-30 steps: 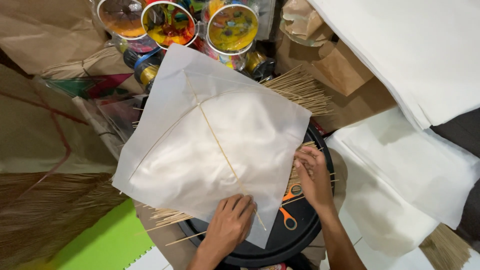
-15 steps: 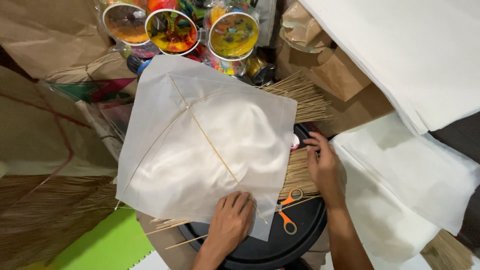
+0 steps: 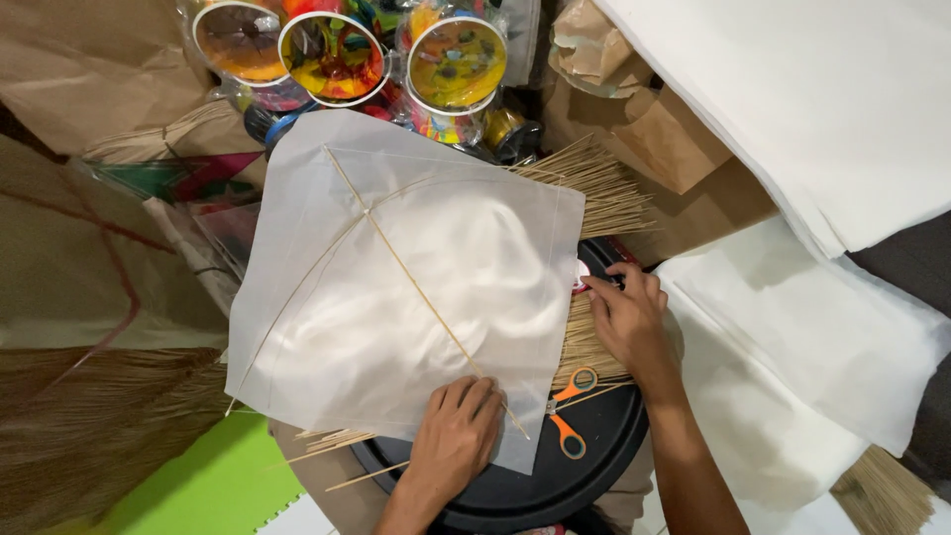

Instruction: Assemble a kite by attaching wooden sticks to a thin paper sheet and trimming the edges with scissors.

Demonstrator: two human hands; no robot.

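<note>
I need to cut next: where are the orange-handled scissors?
In the head view, the orange-handled scissors lie on the round black tray, between the left hand and right hand, beside the white paper kite.

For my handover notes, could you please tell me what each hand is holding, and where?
Left hand presses flat on the white paper kite near its lower corner, beside the thin stick. Right hand pinches a small object at the kite's right edge; unclear what.
</note>
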